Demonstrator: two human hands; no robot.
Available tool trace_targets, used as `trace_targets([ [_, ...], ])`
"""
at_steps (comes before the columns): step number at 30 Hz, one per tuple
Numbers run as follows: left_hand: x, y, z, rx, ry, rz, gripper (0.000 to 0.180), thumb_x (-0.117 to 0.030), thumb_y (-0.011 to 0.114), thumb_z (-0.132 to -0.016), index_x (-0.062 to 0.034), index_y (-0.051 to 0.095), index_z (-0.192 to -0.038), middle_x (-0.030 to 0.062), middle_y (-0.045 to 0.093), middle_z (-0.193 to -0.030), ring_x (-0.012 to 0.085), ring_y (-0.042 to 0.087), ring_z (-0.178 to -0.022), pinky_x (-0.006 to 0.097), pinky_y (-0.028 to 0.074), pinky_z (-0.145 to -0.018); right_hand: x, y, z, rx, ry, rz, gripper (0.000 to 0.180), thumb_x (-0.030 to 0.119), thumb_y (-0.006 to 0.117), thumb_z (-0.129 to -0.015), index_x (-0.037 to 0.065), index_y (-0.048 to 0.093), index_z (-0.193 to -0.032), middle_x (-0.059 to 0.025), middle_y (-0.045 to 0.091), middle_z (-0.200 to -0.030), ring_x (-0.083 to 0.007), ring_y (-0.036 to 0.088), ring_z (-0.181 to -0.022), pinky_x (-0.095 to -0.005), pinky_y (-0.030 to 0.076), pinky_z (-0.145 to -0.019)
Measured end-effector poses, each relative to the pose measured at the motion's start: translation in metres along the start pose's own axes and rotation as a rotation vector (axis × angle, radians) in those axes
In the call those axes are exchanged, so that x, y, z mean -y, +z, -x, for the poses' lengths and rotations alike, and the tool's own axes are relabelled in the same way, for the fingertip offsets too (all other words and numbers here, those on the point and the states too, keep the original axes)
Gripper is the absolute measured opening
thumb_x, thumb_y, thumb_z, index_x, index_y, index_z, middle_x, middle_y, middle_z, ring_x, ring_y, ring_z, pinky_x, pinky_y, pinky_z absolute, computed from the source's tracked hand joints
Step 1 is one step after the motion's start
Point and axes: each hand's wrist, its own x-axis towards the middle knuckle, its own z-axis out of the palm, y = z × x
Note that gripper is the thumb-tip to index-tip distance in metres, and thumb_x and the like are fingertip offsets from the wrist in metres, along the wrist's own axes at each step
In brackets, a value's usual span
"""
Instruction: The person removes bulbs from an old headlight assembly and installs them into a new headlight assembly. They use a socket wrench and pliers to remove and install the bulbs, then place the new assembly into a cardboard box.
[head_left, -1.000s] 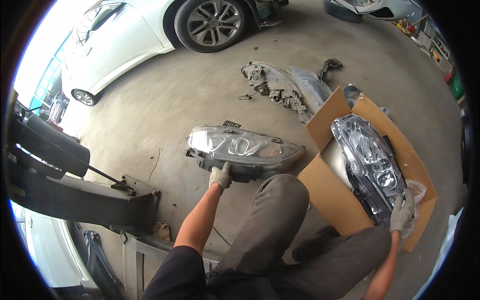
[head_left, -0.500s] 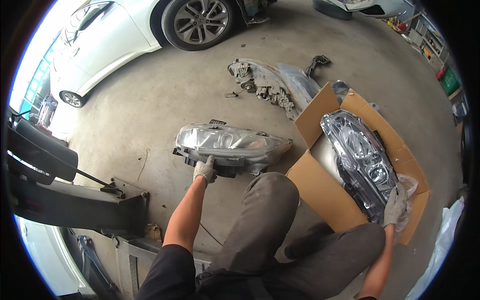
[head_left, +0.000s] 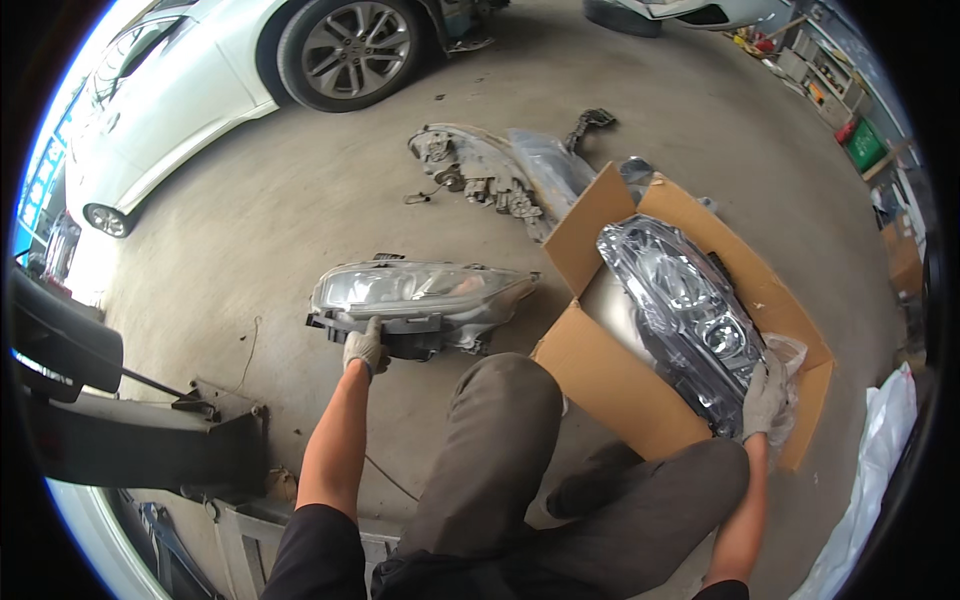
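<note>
My left hand [head_left: 364,346], in a pale work glove, grips the black lower edge of a used, hazy car headlight [head_left: 420,288]. That headlight is in front of my knees, its pointed end to the right. To my right, a clean, shiny headlight [head_left: 690,290], seemingly in clear film, lies slanted in an open cardboard box [head_left: 625,390]. My gloved right hand [head_left: 764,400] is closed around its near end, next to crumpled clear plastic [head_left: 787,358]; part of those fingers is hidden.
Another dirty headlight [head_left: 475,170], back side up, lies beyond the box beside clear plastic wrap [head_left: 550,165]. A white car [head_left: 190,80] stands at the far left. Dark lift equipment [head_left: 140,445] is close on my left. White plastic sheeting [head_left: 870,470] lies at the right.
My view has swung a little to the right, so the scene sits further left. Both hands keep their places on the two headlights.
</note>
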Motion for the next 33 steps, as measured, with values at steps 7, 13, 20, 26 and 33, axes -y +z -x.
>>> trace_targets([
  [7, -0.003, 0.003, -0.009, 0.010, -0.027, 0.018, 0.061, -0.058, 0.058, -0.095, 0.0026, 0.055, -0.087, 0.0130, 0.057, -0.061, 0.0256, 0.055, -0.045, 0.037, 0.042, -0.037, 0.006, -0.002, 0.002, -0.021, 0.025, 0.002, 0.036, 0.023, 0.054, -0.097, -0.002, 0.064, -0.120, -0.0212, 0.064, -0.122, -0.0374, 0.058, -0.117, -0.0441, 0.042, -0.103],
  [13, 0.017, -0.002, -0.029, 0.054, 0.004, 0.053, 0.059, -0.059, 0.057, -0.094, -0.0003, 0.054, -0.086, 0.0113, 0.054, -0.059, 0.0248, 0.053, -0.043, 0.037, 0.041, -0.037, 0.009, -0.003, 0.002, -0.027, 0.049, 0.010, 0.036, 0.022, 0.053, -0.097, -0.002, 0.063, -0.122, -0.0210, 0.065, -0.123, -0.0368, 0.057, -0.119, -0.0430, 0.041, -0.104],
  [20, 0.018, -0.001, -0.012, 0.109, -0.090, 0.116, 0.056, -0.053, 0.056, -0.093, 0.0028, 0.058, -0.094, 0.0172, 0.057, -0.062, 0.0313, 0.057, -0.045, 0.042, 0.045, -0.038, 0.018, -0.005, 0.002, -0.002, 0.062, -0.067, 0.038, 0.021, 0.055, -0.095, -0.001, 0.062, -0.124, -0.0227, 0.062, -0.126, -0.0380, 0.057, -0.119, -0.0456, 0.041, -0.105],
  [26, 0.066, 0.018, 0.016, 0.045, -0.043, 0.154, 0.057, -0.053, 0.058, -0.093, 0.0022, 0.050, -0.102, 0.0148, 0.060, -0.066, 0.0269, 0.059, -0.047, 0.040, 0.049, -0.040, 0.017, -0.004, 0.008, -0.010, 0.035, -0.058, 0.039, 0.024, 0.052, -0.099, -0.002, 0.060, -0.128, -0.0220, 0.062, -0.129, -0.0385, 0.055, -0.123, -0.0443, 0.039, -0.107],
  [33, 0.077, 0.033, 0.022, 0.109, -0.387, 0.359, 0.083, -0.058, 0.068, -0.081, -0.0053, 0.039, -0.138, 0.0219, 0.055, -0.112, 0.0399, 0.060, -0.095, 0.057, 0.051, -0.078, 0.014, -0.015, 0.007, 0.036, 0.070, -0.012, 0.041, 0.023, 0.051, -0.100, -0.002, 0.058, -0.131, -0.0225, 0.059, -0.133, -0.0378, 0.052, -0.127, -0.0428, 0.037, -0.108],
])
